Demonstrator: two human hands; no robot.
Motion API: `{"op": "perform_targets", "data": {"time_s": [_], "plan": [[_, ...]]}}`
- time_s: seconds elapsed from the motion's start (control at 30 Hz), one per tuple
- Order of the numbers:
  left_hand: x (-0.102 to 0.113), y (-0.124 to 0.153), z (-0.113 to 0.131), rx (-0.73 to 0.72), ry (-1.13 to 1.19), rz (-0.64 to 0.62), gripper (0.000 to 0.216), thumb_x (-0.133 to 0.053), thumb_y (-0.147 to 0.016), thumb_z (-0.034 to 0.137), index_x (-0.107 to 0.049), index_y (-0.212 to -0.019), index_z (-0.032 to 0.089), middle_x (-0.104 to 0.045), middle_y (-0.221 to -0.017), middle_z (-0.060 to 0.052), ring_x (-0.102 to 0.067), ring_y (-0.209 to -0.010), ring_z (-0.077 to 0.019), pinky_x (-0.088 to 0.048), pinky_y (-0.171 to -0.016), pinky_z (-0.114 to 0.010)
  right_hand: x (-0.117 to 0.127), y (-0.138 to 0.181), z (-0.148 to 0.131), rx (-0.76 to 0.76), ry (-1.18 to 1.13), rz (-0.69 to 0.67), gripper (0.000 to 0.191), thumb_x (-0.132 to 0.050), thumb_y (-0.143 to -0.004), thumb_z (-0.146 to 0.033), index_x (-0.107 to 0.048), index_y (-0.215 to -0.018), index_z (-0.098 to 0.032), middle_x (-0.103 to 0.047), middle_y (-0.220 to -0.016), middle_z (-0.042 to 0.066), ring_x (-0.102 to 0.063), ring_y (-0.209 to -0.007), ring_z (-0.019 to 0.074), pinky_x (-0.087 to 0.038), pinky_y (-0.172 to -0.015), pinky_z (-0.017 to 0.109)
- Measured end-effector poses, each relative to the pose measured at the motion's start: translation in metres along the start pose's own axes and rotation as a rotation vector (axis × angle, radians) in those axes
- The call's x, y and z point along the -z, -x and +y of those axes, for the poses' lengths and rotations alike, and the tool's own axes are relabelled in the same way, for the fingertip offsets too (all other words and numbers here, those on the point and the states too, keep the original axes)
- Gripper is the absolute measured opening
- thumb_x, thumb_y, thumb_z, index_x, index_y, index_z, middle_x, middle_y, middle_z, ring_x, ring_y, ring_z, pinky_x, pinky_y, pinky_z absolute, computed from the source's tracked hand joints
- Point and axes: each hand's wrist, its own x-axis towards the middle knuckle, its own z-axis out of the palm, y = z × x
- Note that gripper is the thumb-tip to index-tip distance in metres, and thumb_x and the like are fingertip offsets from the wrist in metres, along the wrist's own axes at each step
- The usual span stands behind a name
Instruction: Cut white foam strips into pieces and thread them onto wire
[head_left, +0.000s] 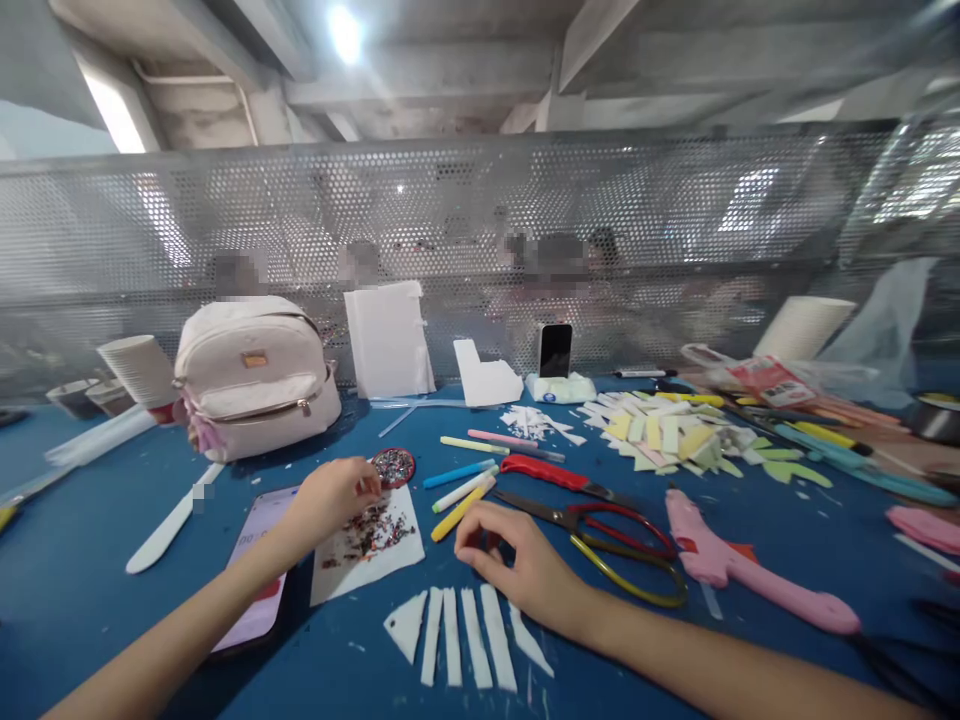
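My left hand (341, 500) hovers over a white paper sheet (401, 570) strewn with dark and reddish flakes (375, 537). Its fingers point down and close together; whatever is between them is too small to make out. My right hand (517, 560) rests on the table with fingers loosely curled, and no object shows in it. Below and between the hands lie flat white cut pieces (471, 637) in a row like a fish skeleton: a pointed head with a dark dot, several strips and a slanted end piece. A round red-rimmed dish (393, 467) of similar flakes sits behind the sheet.
Several markers (459, 472), a red-handled cutter (544, 472), scissors (615, 530) and a pink glue gun (757, 570) lie to the right. A phone (259, 550) is under my left forearm. A backpack (255, 385) and paper scraps (667, 430) stand further back, before a perforated metal screen (450, 220).
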Motion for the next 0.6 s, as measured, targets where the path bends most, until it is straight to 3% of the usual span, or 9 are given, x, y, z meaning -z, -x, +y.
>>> {"op": "perform_targets", "data": {"time_s": [0.2, 0.37, 0.47, 0.6], "plan": [[-0.003, -0.007, -0.003, 0.008, -0.021, -0.098, 0.023, -0.063, -0.097, 0.032, -0.065, -0.114, 0.016, -0.068, -0.115, -0.008, -0.068, -0.098, -0.022, -0.057, -0.086, -0.042, 0.0, 0.001, -0.001, 0.011, -0.001, -0.007, 0.008, -0.06, -0.087, -0.016, -0.061, -0.08, -0.019, -0.062, -0.08, 0.0, -0.051, -0.066, 0.0132, -0.037, -0.056, 0.022], [-0.003, -0.009, -0.004, 0.001, 0.016, -0.079, 0.026, -0.062, -0.097, 0.032, -0.064, -0.118, 0.016, -0.067, -0.117, -0.008, -0.068, -0.098, -0.022, -0.058, -0.085, -0.042, 0.002, 0.001, -0.001, 0.024, 0.006, -0.007, 0.008, -0.06, -0.086, -0.015, -0.06, -0.079, -0.019, -0.062, -0.079, 0.0, -0.051, -0.065, 0.0127, -0.037, -0.055, 0.022], [0.004, -0.007, -0.004, -0.038, 0.091, -0.011, 0.019, -0.063, -0.096, 0.03, -0.066, -0.106, 0.014, -0.069, -0.105, -0.006, -0.068, -0.091, -0.0203, -0.057, -0.082, -0.04, 0.002, 0.002, -0.001, 0.034, 0.011, -0.003, 0.008, -0.06, -0.086, -0.014, -0.06, -0.079, -0.019, -0.062, -0.079, 0.0, -0.05, -0.064, 0.0127, -0.036, -0.055, 0.022], [0.015, 0.003, 0.007, -0.133, 0.26, 0.132, 0.01, -0.059, -0.086, 0.013, -0.064, -0.08, 0.017, -0.07, -0.083, -0.004, -0.066, -0.081, -0.0198, -0.052, -0.078, -0.033, 0.001, 0.002, 0.0, 0.047, 0.019, 0.008, 0.007, -0.059, -0.086, -0.014, -0.06, -0.08, -0.019, -0.061, -0.078, 0.0, -0.049, -0.063, 0.0123, -0.036, -0.055, 0.022]]}}
